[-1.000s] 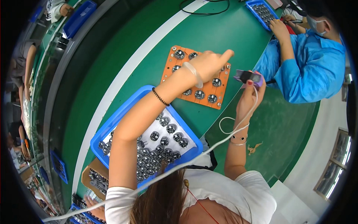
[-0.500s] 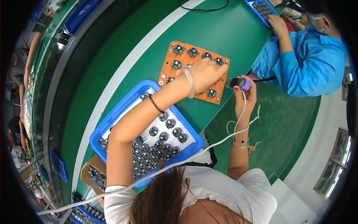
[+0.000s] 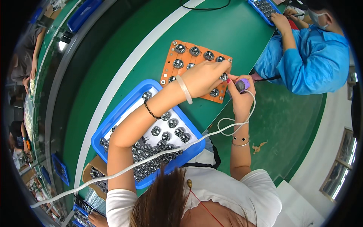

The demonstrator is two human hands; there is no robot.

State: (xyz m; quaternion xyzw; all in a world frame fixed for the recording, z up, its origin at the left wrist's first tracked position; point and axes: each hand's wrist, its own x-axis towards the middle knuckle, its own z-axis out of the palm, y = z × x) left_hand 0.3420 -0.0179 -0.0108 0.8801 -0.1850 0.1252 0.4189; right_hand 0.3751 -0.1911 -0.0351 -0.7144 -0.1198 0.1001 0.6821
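Observation:
An orange fixture plate [image 3: 200, 53] holds rows of small round dark-and-silver parts, and part of it is hidden under my left hand. My left hand [image 3: 204, 78] is closed in a pinch at the plate's right edge, with one round metallic component [image 3: 223, 76] at its fingertips. Just beyond that edge, my right hand [image 3: 244, 100] is wrapped round a purple handheld device [image 3: 242, 85] with a dark face. A white cord [image 3: 151, 153] loops by my right wrist and crosses in front of my body to the lower left. The fingertips of both hands nearly meet.
A blue tray [image 3: 99, 132] of loose round components lies under my left forearm, beside a cardboard box [image 3: 87, 172] of parts. At the upper right, a co-worker in blue [image 3: 314, 64] handles another blue tray [image 3: 261, 17]. A white strip [image 3: 124, 70] runs along the green table [image 3: 151, 62].
My left hand has drawn back from the plate's far right and now pinches a round component. My right hand has brought the purple device closer to it, and the cord has shifted.

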